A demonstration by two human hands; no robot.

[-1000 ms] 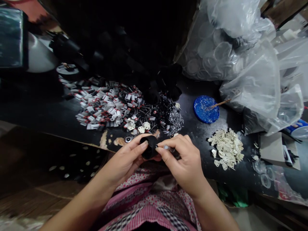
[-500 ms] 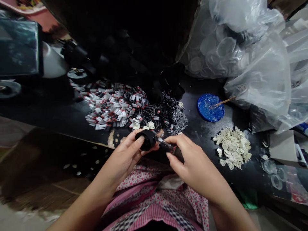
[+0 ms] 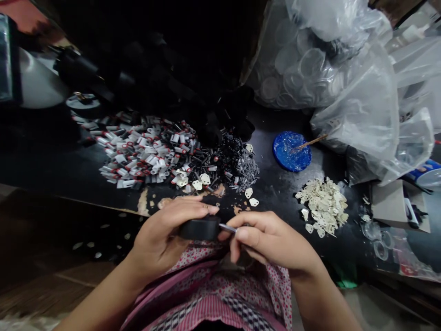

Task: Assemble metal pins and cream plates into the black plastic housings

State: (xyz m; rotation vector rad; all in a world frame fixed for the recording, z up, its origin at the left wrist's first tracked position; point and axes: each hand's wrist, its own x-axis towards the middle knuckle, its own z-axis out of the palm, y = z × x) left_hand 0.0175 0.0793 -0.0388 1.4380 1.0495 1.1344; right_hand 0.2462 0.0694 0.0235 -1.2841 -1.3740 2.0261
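My left hand (image 3: 160,230) is closed round a black round plastic housing (image 3: 200,229), which now lies on its side just past the bench's front edge, over my lap. Between the fingers of my right hand (image 3: 272,236) is a screwdriver (image 3: 228,227); its thin metal shaft points left and meets the right side of the housing. My palm and fingers hide the handle. Just beyond my hands lie a few cream plates with holes (image 3: 197,185) and a heap of small dark springs and grey pins (image 3: 243,168).
White-and-grey tubes with red rings (image 3: 148,154) form a large pile at left. To the right are a blue lid of clear gel (image 3: 287,154) holding a stick (image 3: 312,142), a heap of cream plates (image 3: 325,204) and plastic bags of clear discs (image 3: 303,73).
The housing has tipped from showing its open mouth to showing its side, and sits lower. My right hand has moved down, its grip shifted along the screwdriver. The view has swung slightly right.
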